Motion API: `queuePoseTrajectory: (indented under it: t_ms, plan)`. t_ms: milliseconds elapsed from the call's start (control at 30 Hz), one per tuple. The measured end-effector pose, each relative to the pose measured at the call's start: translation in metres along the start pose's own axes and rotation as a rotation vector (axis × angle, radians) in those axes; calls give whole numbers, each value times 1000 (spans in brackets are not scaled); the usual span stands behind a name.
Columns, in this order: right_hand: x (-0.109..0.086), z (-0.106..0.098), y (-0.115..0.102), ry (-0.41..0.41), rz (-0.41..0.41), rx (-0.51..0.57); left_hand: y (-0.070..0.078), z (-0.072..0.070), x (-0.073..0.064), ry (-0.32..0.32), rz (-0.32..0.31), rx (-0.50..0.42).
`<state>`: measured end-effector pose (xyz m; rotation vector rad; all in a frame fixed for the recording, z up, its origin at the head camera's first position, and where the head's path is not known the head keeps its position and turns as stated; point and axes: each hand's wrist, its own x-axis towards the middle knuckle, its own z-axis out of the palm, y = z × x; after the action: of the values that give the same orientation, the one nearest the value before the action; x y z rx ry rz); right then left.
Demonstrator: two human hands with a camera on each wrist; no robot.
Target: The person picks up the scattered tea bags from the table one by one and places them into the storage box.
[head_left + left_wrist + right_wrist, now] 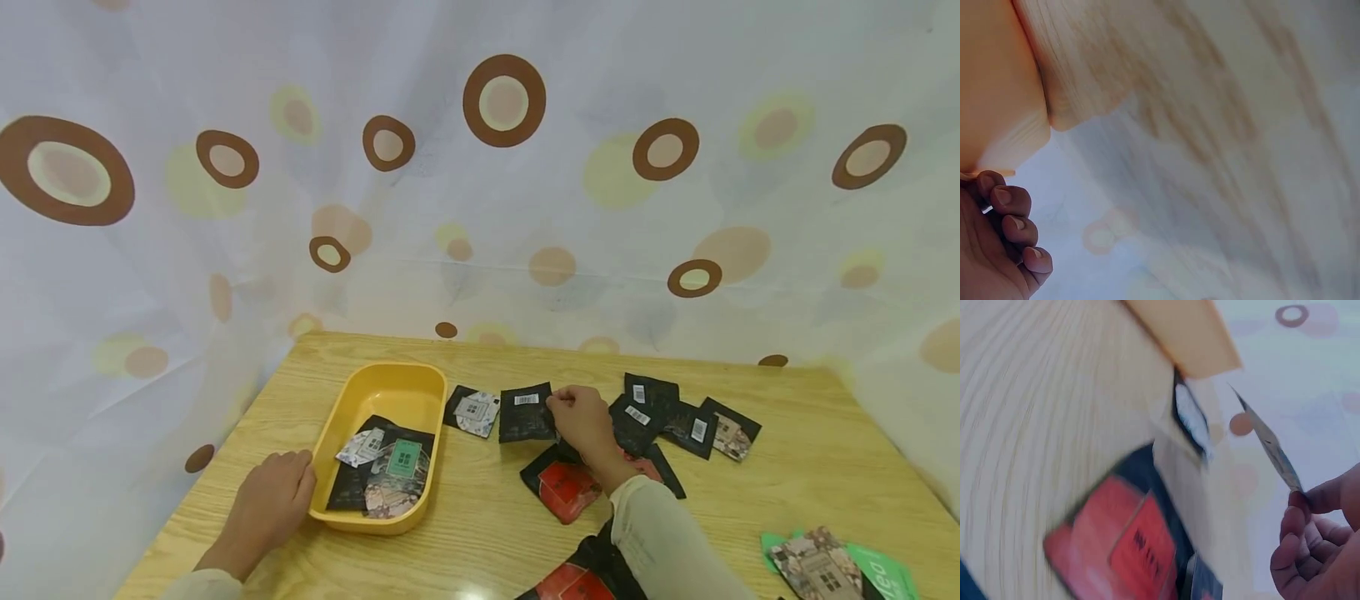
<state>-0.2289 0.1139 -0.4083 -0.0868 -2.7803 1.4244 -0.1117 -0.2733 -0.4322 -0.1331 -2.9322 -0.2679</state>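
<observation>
My left hand (pixel 272 502) grips the left rim of a yellow plastic tray (pixel 399 390); the left wrist view has its fingers (pixel 1012 201) curled at the tray's edge. Inside the tray lie several sachets, one with a green label (pixel 405 458) on top. Between thumb and fingertips, my right hand (pixel 583 423) pinches a black sachet (pixel 523 419) by its right edge. It is lifted off the table, barcode side toward the head camera. Just left of it lies a black-and-white sachet (pixel 474 411), close to the tray. Red-and-black sachets (pixel 564 485) lie below the right hand.
Several black sachets with barcodes (pixel 651 400) overlap at the right, beside a floral-patterned one (pixel 731 433). Another red-and-black sachet (pixel 573 583) lies at the front under the right sleeve. Green packets (pixel 885 567) sit at the front right. A dotted curtain (pixel 525 208) hangs behind the wooden table.
</observation>
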Motion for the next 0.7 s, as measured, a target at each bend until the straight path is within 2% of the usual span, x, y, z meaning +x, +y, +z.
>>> queuePoseTrajectory:
  t_ms: [100,200,333,500,700]
  plan:
    - [-3,6,-12,-13,27,127,0,0,1,-3,-9,-6]
    - [-9,17,-25,-63,42,250,1,0,2,-5,-7,-12]
    - [-15,37,-46,-128,38,340,0,2,1,-4,2,0]
    - [-18,65,-68,-178,27,364,-1,2,0,-1,-2,11]
    - [-23,97,-87,-174,-12,267,0,2,1,30,8,3]
